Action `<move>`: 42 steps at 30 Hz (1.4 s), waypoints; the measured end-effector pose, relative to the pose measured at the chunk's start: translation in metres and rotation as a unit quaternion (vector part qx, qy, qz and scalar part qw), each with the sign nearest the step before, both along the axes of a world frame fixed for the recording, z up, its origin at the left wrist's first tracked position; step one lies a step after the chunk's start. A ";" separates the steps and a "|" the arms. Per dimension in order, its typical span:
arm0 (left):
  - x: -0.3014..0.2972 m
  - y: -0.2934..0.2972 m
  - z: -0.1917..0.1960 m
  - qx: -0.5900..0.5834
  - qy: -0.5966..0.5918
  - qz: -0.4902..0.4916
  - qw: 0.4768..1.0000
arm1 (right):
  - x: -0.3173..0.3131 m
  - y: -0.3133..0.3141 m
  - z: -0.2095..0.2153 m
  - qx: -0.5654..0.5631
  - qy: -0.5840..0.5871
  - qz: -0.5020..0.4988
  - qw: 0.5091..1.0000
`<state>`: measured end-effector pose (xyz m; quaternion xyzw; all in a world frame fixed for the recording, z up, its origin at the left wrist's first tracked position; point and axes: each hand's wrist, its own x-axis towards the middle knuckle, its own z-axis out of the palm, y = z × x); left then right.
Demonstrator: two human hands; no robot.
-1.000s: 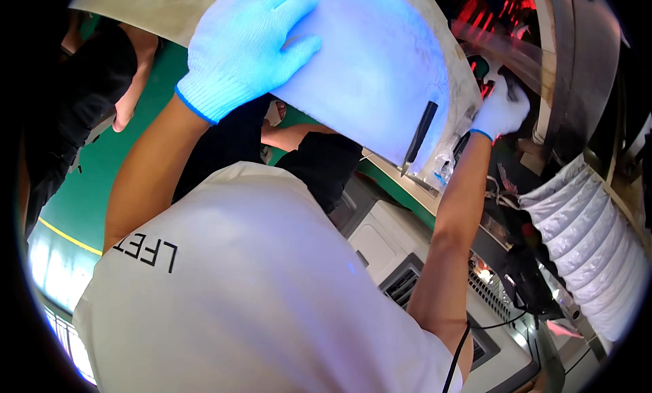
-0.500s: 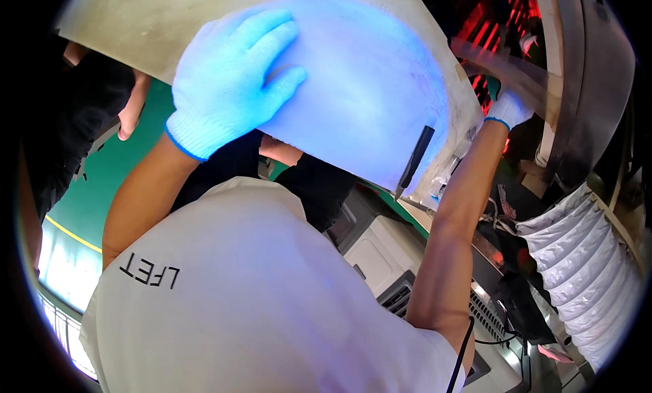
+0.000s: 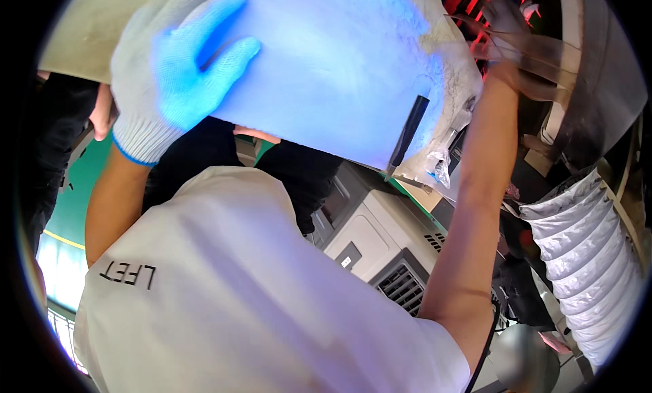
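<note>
My left hand, in a white knit glove, lies on the pale tabletop under bright blue light. Its thumb and index finger are stretched out and apart, with nothing held. My right hand, gloved too, reaches to the far right behind clear plastic strips, into a dark space with red light. Motion and the plastic smear its fingers, so what it holds or touches cannot be made out. A slim black pen-shaped tool with a narrow tip rests near the table's right front edge.
Crumpled clear plastic sits at the table corner beside my right forearm. A white ribbed duct stands at the right. Below the table is a beige machine with a vent grille. Another person's hand shows at the left.
My right hand has gone farther in behind the plastic strips. My left hand has shifted left and nearer the view's edge, still flat on the table. The view itself has moved somewhat.
</note>
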<state>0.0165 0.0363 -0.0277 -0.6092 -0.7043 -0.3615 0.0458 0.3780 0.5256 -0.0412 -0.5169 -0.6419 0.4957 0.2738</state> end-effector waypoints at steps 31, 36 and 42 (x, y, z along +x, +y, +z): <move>-0.022 0.001 0.005 -0.072 -0.004 -0.014 0.997 | 0.175 -0.139 -0.086 0.224 -0.411 -0.194 0.862; -0.026 0.006 0.005 -0.052 -0.020 -0.031 0.998 | 0.169 -0.145 -0.105 0.210 -0.406 -0.201 0.866; -0.028 0.007 0.002 -0.045 -0.015 -0.031 0.998 | 0.163 -0.143 -0.109 0.199 -0.415 -0.204 0.864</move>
